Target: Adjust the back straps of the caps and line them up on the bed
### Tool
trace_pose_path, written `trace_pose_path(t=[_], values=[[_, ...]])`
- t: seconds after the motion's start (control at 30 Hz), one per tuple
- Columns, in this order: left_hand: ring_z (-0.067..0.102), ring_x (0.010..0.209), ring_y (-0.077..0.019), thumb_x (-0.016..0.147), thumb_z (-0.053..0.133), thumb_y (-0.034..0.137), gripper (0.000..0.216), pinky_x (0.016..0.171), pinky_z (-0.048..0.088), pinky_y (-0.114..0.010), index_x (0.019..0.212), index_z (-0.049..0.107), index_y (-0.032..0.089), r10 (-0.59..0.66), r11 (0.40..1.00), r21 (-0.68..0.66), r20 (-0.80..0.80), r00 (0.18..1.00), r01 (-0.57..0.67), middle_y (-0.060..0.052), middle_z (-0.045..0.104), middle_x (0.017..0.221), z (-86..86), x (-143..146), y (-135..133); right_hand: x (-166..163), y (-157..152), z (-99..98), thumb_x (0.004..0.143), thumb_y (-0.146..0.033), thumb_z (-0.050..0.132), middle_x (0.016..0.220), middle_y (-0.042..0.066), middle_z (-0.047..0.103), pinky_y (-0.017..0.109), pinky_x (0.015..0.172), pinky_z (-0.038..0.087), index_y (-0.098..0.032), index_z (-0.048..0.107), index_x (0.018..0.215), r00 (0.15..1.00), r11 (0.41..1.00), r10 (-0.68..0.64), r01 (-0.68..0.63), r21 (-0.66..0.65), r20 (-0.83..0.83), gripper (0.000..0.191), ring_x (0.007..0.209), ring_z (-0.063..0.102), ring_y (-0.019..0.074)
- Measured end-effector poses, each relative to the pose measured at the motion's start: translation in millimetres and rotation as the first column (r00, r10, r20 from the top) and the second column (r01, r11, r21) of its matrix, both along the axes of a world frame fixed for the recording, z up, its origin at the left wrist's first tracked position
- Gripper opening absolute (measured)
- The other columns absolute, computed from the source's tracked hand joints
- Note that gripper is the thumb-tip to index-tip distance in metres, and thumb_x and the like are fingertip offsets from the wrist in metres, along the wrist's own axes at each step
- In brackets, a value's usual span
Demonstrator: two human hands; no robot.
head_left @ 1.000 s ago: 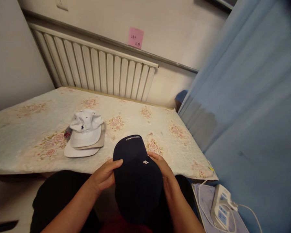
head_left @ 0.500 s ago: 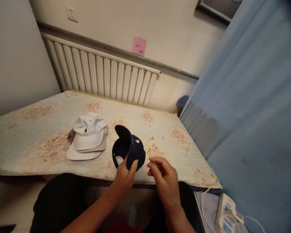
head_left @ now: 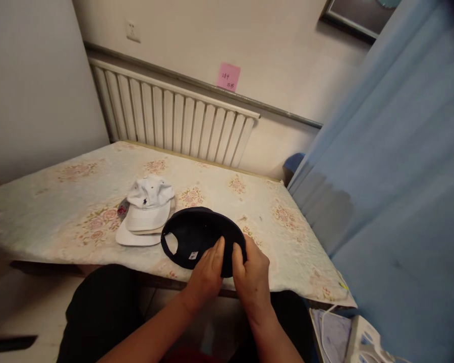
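Observation:
A dark baseball cap (head_left: 191, 229) is held over the near edge of the bed, its hollow inside turned up toward me. The back opening points left, and a small white label shows inside. My right hand (head_left: 251, 269) grips the brim at the right, thumb on top and fingers hidden beneath. My left hand (head_left: 208, 272) holds the near side of the cap where crown and brim meet, its fingers laid over the inside. To the left sits a stack of caps, with a white cap (head_left: 149, 204) bearing a small dark logo on top.
A flowered cover (head_left: 223, 196) spreads over the bed. Behind it stand a white radiator (head_left: 174, 116) and a wall with a pink note (head_left: 229, 76). A blue curtain (head_left: 382, 166) hangs at the right, with a white power strip (head_left: 363, 340) below it.
The dark cap has turned so its inside faces up, with the opening to the left. My right hand has come in and taken hold of the brim. The view has shifted slightly.

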State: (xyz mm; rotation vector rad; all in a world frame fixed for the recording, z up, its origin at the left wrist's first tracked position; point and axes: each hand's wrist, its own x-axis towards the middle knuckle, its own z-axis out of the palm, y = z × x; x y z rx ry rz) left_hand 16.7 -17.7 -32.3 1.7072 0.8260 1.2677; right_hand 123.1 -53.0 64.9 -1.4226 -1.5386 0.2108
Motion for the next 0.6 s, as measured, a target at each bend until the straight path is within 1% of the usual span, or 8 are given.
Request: trace_pose_path(t=[0.1,0.2,0.27,0.33,0.4,0.47,0.53,0.6], values=[[0.026,0.135,-0.0288,0.074,0.052,0.01,0.063,0.113,0.011,-0.044,0.136,0.039,0.014,-0.036,0.999,0.009,-0.018,0.999,0.036,-0.012,0.035,0.145,4.2,-4.9,-2.6,6.1,2.9,-5.8,0.087,-0.025,0.04,0.087,0.006,0.066,0.03,0.07,0.045,-0.02,0.061,0.099,0.998,0.998,-0.061,0.061,-0.002,0.009,0.025,0.077,0.061,0.0186],[0.027,0.134,-0.0293,0.072,0.064,0.019,0.076,0.112,0.016,-0.043,0.141,0.031,0.021,-0.157,0.986,-0.06,-0.009,0.988,0.156,-0.009,0.032,0.147,9.6,-16.0,-2.3,16.3,4.5,-9.2,0.087,-0.026,0.041,0.085,0.006,0.066,0.029,0.07,0.044,-0.019,0.061,0.097,0.997,0.997,-0.07,0.07,-0.028,0.014,0.024,0.076,0.06,0.0185],[0.031,0.132,-0.0297,0.07,0.068,0.024,0.081,0.109,0.021,-0.043,0.141,0.029,0.022,-0.288,0.945,-0.15,0.044,0.957,0.291,-0.01,0.034,0.145,11.4,-23.9,2.3,23.2,4.7,-9.4,0.087,-0.026,0.042,0.083,0.005,0.066,0.028,0.069,0.043,-0.019,0.062,0.096,0.998,0.996,-0.058,0.058,-0.072,0.002,0.023,0.076,0.059,0.0182],[0.04,0.127,-0.0279,0.074,0.065,0.028,0.07,0.105,0.029,-0.041,0.138,0.036,0.02,-0.36,0.899,-0.228,0.103,0.927,0.374,-0.012,0.045,0.138,9.5,-29.2,10.5,28.2,4.1,-8.7,0.086,-0.027,0.042,0.079,0.004,0.064,0.027,0.068,0.043,-0.019,0.062,0.095,0.999,0.992,-0.047,0.044,-0.118,-0.027,0.023,0.074,0.058,0.0179],[0.05,0.117,-0.0255,0.077,0.062,0.03,0.054,0.099,0.036,-0.037,0.128,0.049,0.018,-0.239,0.912,-0.319,0.101,0.966,0.259,-0.012,0.057,0.125,2.9,-31.5,20.4,30.6,2.9,-7.8,0.086,-0.028,0.043,0.075,0.003,0.063,0.027,0.066,0.042,-0.018,0.062,0.093,0.997,0.988,-0.033,0.022,-0.154,-0.064,0.023,0.073,0.056,0.0175],[0.059,0.1,-0.0241,0.075,0.062,0.032,0.038,0.091,0.041,-0.036,0.111,0.061,0.016,0.008,0.908,-0.419,0.055,0.998,0.015,-0.011,0.066,0.105,-7.3,-32.7,29.8,30.7,1.3,-7.2,0.086,-0.029,0.044,0.074,0.002,0.062,0.026,0.065,0.042,-0.018,0.063,0.09,0.996,0.985,-0.007,-0.009,-0.174,-0.092,0.022,0.072,0.056,0.0171],[0.063,0.084,-0.0224,0.075,0.06,0.032,0.029,0.082,0.044,-0.035,0.099,0.064,0.016,0.2,0.855,-0.489,0.004,0.98,-0.172,-0.008,0.068,0.089,-19.4,-35.8,37.5,29.7,-0.3,-6.9,0.085,-0.028,0.045,0.076,0.002,0.063,0.026,0.065,0.042,-0.018,0.063,0.09,0.995,0.983,0.014,-0.031,-0.181,-0.095,0.022,0.072,0.056,0.017],[0.063,0.078,-0.0212,0.074,0.058,0.03,0.025,0.078,0.044,-0.033,0.096,0.063,0.018,0.323,0.818,-0.491,-0.037,0.946,-0.299,-0.006,0.068,0.084,-31.2,-42.0,43.5,28.7,-1.5,-7.0,0.084,-0.027,0.045,0.079,0.003,0.065,0.026,0.066,0.042,-0.018,0.064,0.092,0.996,0.983,0.02,-0.035,-0.182,-0.084,0.022,0.073,0.057,0.0172]])
